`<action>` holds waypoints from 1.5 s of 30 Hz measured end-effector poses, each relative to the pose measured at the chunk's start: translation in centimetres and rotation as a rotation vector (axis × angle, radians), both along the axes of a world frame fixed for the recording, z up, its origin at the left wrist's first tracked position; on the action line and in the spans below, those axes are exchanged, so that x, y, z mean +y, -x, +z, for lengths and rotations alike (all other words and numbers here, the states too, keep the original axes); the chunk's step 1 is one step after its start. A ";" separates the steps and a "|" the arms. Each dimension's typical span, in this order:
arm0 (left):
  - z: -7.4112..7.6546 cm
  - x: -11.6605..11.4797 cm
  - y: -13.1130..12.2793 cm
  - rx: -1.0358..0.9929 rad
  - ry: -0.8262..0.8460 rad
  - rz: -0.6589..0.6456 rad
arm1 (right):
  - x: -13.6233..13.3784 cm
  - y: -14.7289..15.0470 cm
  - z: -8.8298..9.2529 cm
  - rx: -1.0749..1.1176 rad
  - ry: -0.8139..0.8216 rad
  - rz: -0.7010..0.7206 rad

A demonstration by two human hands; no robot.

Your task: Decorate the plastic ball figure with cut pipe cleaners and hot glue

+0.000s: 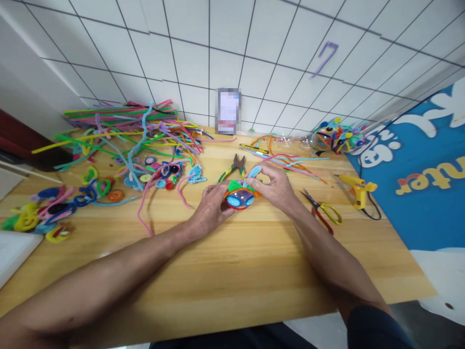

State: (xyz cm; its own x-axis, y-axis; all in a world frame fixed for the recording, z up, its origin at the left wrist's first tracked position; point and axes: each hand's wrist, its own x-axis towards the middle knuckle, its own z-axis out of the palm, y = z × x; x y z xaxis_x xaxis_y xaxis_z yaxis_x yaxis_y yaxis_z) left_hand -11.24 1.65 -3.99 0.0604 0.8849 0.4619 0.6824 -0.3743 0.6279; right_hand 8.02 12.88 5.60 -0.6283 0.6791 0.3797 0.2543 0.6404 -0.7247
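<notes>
Two hands meet near the middle of the wooden tabletop [232, 271], both closed on one small domed piece [240, 198], a clear bubble ringed in blue, orange and green fuzzy wire. The left hand [210, 206] cups it from the side with curled fingers, thumb pressed to its rim. The right hand [273, 186] grips from the other side and pinches a light-blue loop [253, 171] that stands up from the top of the piece. The piece sits low, just above the wood or touching it; I cannot tell which. Just behind it lie green-handled pliers [234, 167], jaws pointing away from the person. To the right of the right wrist lie scissors [324, 212] with red and yellow handles, and farther right a yellow glue gun [358, 190] near the edge. A big heap of straight pipe cleaners [138, 126] fills the far left by the tiled wall [189, 53], with coiled bits [58, 208] scattered in front of it. A cluster of colourful finished figures [334, 135] sits at the far right corner.
</notes>
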 end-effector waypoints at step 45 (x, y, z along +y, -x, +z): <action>0.5 -0.1 0.0 -0.030 0.060 -0.011 | -0.5 0.3 0.1 0.015 0.002 -0.024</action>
